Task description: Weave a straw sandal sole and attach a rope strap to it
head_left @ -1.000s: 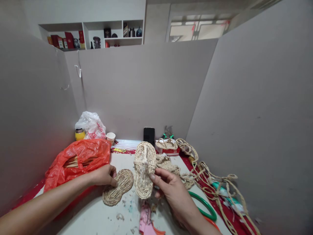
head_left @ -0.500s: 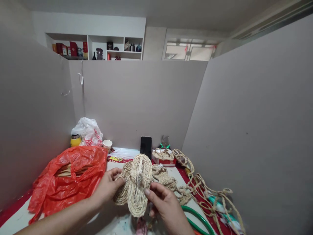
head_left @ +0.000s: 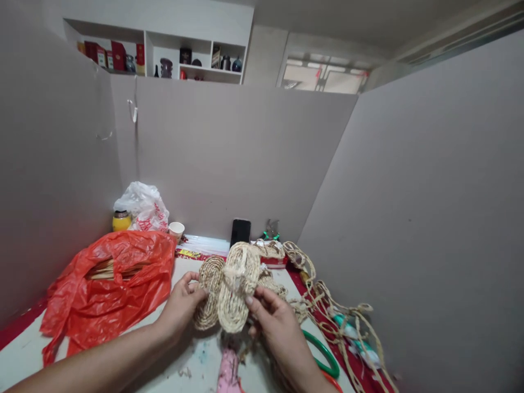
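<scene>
My left hand [head_left: 182,300] pinches the outer edge of a brownish oval sole [head_left: 208,297] of coiled straw rope. Beside it, my right hand [head_left: 274,322] grips a paler straw sandal [head_left: 233,300] by its right edge, thumb on the face. A clear, shiny patch and a knot of fibre lie across the middle of the sandal. The two pieces are held side by side above the table, overlapping a little. Behind my right hand lies more braided straw [head_left: 272,284], partly hidden. Below the sandal sits a pink object [head_left: 229,374], cut off by the frame edge.
A red plastic bag [head_left: 118,311] with flat brown pieces lies left. At the back are a paper cup [head_left: 176,230], clear sticks [head_left: 204,244], a phone [head_left: 240,232] and pliers [head_left: 271,229]. Straw rope [head_left: 327,305] and a green loop [head_left: 323,352] lie right. Grey panels surround the table.
The sandal has tilted and risen slightly in my right hand, showing more of the brownish sole beside it. The camera view has shifted, and more of the pink object shows below.
</scene>
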A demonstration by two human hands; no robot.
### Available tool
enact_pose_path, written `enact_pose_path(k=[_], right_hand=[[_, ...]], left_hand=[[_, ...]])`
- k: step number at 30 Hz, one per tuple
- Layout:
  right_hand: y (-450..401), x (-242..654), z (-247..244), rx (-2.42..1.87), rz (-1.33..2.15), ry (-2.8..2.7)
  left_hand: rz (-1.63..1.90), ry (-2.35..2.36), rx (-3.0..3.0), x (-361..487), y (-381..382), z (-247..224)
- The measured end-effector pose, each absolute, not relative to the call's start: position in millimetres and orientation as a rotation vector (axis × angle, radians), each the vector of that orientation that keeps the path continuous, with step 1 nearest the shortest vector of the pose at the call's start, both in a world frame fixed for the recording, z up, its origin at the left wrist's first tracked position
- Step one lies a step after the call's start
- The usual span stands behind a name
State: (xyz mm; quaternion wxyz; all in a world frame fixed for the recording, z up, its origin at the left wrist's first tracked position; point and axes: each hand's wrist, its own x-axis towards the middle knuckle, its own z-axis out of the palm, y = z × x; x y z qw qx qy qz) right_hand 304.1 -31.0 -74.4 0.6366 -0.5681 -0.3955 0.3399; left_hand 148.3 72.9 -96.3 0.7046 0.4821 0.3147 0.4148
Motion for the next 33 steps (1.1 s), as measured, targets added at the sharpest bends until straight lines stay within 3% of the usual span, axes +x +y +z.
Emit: enact_pose_path(k=[9,16,23,33], right_hand=[[-27,414,-62,-1.596,0.306,-0.734],[-37,490,-82,-1.902,0.091,-0.724],[-32,503,-106,-2.188,0.009,-0.836],[-43,483,-77,-2.403,-0.243,-0.905]], left_hand=[[0.911,0.872,0.984,142,97,-106],[0.894,0.938,1.009,141,104,-114],[0.872,0.892,1.046,141,101,-117],[0.868,0.894,1.060,142,103,-122]])
